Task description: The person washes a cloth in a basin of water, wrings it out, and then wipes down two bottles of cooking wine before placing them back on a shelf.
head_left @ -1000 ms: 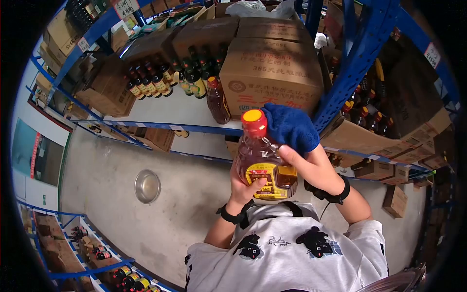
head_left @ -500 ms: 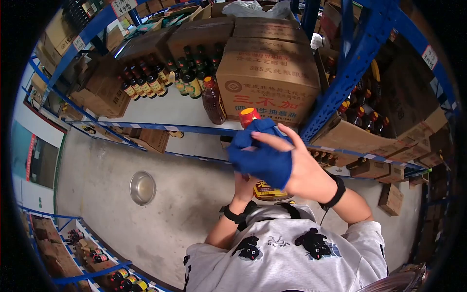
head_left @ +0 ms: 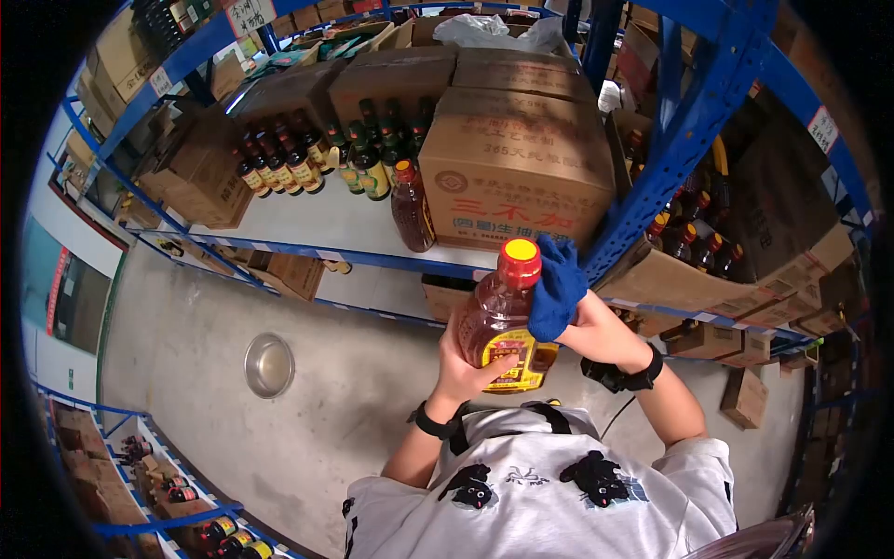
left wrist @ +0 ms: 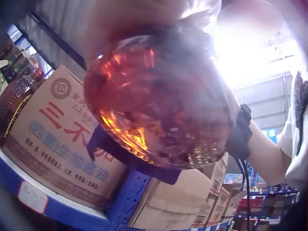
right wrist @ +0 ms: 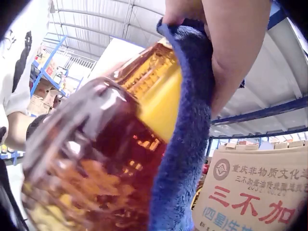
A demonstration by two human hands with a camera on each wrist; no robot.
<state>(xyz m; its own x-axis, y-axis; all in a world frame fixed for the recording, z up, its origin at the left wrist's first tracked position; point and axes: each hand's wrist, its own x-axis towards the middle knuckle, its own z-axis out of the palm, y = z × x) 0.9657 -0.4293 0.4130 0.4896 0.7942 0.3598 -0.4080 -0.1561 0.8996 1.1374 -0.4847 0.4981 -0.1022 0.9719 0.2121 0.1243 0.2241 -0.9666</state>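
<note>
My left hand [head_left: 456, 368] grips a large clear bottle [head_left: 492, 312] of dark red-brown liquid, its thumb across the yellow label. The bottle has a red cap with a yellow top and is held upright in front of the chest. My right hand [head_left: 603, 331] holds a bunched blue cloth [head_left: 557, 291] against the bottle's right side, below the cap. In the right wrist view the cloth [right wrist: 185, 139] lies along the bottle [right wrist: 101, 149], with bare fingers above it. The left wrist view shows the bottle's base [left wrist: 159, 96] from below; the left fingers behind the bottle are hidden.
A similar bottle [head_left: 412, 210] stands on the blue-framed shelf ahead, beside a large carton [head_left: 517, 172]. Several smaller bottles [head_left: 279, 166] stand to its left. A blue post [head_left: 666, 154] rises at the right, near an open carton of bottles [head_left: 717, 279]. A metal bowl [head_left: 269, 365] sits on the floor.
The cloth went from the bottle's upper right across its front, over the label, then back to the right side with my right hand. My left hand kept its grip.
</note>
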